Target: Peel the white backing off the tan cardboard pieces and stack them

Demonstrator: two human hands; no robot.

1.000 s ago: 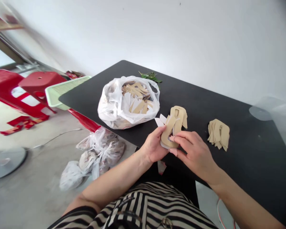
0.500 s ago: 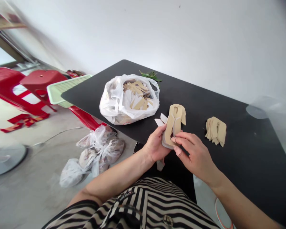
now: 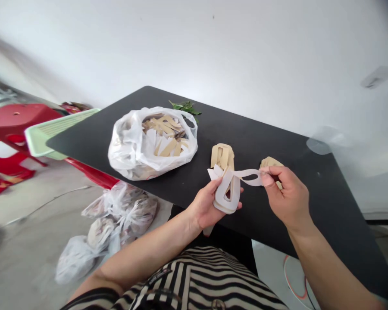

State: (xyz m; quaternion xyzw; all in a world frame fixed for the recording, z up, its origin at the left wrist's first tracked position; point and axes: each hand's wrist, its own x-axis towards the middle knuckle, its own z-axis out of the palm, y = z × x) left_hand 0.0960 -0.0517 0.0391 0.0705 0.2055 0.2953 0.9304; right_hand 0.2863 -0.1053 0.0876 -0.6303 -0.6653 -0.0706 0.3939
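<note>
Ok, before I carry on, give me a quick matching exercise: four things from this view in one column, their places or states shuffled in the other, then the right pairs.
Things
1. White plastic bag
2. Bare left hand
3. Bunch of green leaves
4. Bare right hand

Places or states
A. Pinching the end of a white looped strip
B. Open at the top, with beige and white flat pieces inside
C. Holding a stack of flat looped cut-outs
D. On the black table, beyond the bag

Right pairs: 1-B, 2-C, 3-D, 4-A
</note>
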